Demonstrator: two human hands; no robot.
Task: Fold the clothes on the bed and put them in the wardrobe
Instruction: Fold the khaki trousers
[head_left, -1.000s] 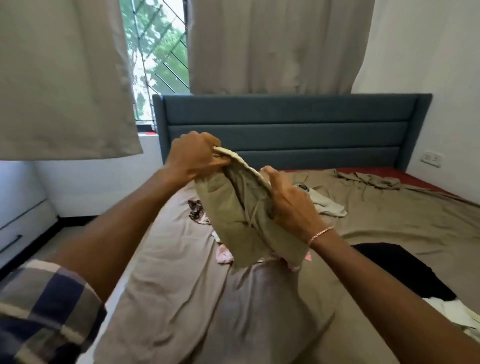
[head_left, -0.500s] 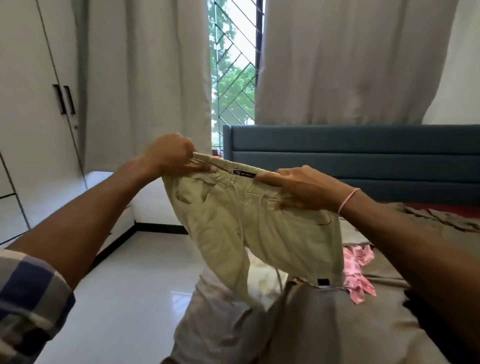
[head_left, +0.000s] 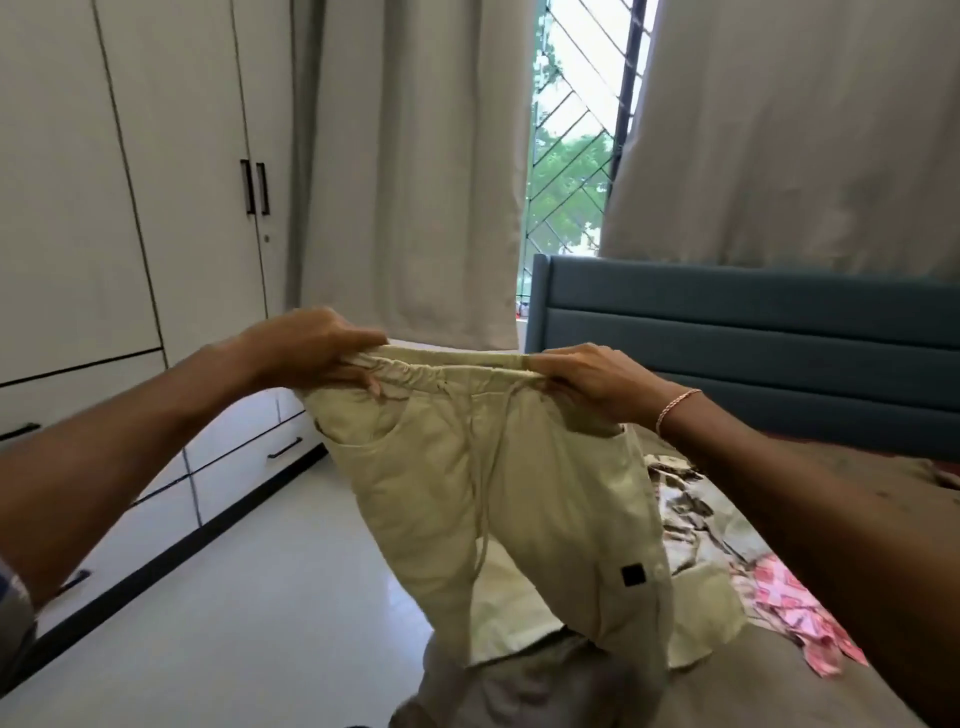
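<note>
A pair of pale khaki shorts (head_left: 530, 499) with an elastic waistband and drawstring hangs in the air over the bed's left edge. My left hand (head_left: 311, 348) grips the left end of the waistband and my right hand (head_left: 587, 382) grips the right end, stretching it flat between them. The legs dangle down to the bed (head_left: 571, 686). The white wardrobe (head_left: 156, 208) with black handles stands on the left, its doors closed.
A pink patterned garment (head_left: 795, 608) and a printed cloth (head_left: 691, 509) lie on the bed to the right. The blue headboard (head_left: 753, 332) is behind, with curtains (head_left: 415, 182) and a grilled window. White floor (head_left: 234, 597) lies between bed and wardrobe drawers.
The shorts went from bunched between my hands to spread open by the waistband. My hands moved apart. The view swung left, bringing the wardrobe into sight.
</note>
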